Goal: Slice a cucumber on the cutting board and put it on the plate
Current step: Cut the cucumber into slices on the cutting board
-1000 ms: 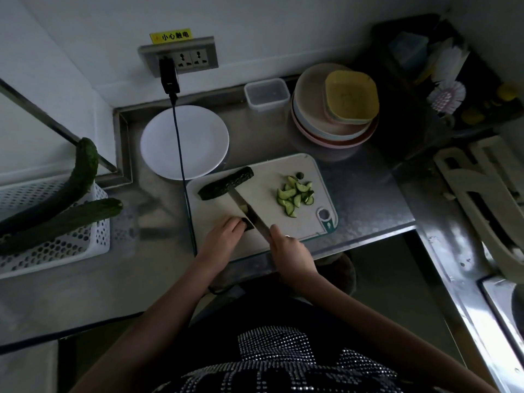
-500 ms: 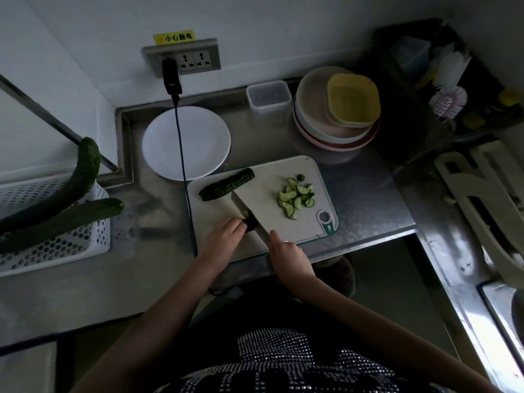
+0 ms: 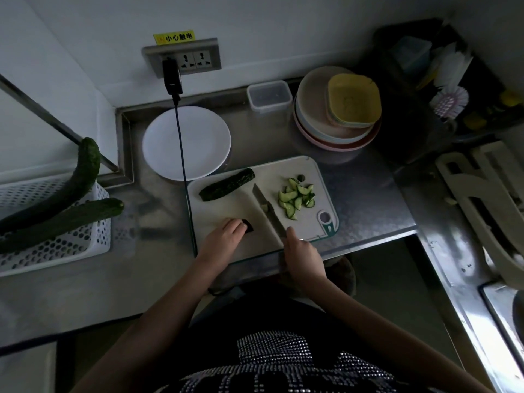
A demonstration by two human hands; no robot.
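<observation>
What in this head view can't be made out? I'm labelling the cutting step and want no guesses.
- Small dark cucumber piece: mostly hidden under the left hand; its length is unclear.
- Knife handle: covered by the right hand; only the steel knife blade shows.
- Items in the dark corner rack: too dim to identify.
- White perforated plastic basket: cut off by the left edge.
</observation>
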